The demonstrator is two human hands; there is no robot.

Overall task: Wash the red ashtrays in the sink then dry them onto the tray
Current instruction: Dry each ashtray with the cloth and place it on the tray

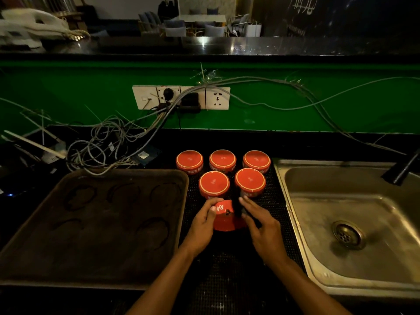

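Both hands are down on the black mat (268,201) between tray and sink, and I'm seeing them close in on one red ashtray (227,220). Left hand (202,223) has its fingers curled round the ashtray's left side, thumb on the lettered wall, so that's a grip. Right hand (261,226) comes in from the other side with fingers fairly straight, lying against a dark object (237,206) at the ashtray's right edge; I can't tell what that object is, nor whether the hand is actually holding it or only touching. The ashtray itself looks tilted toward me, its wall with white letters facing up.

Just behind it I count five more red ashtrays turned upside down on the mat: two in the near row (214,184) (250,182), three in the far row (189,161) (222,160) (256,160), each with a pale ring round its base, sitting close together.

To the left I've got the brown tray (95,258), dark ring marks on its surface. To the right, the steel sink (318,258) with its drain (347,234), and a dark tap (403,169) at the far right rim. Behind, a green wall with a white socket strip (180,97) and a tangle of grey cables (109,144) spilling onto the counter.
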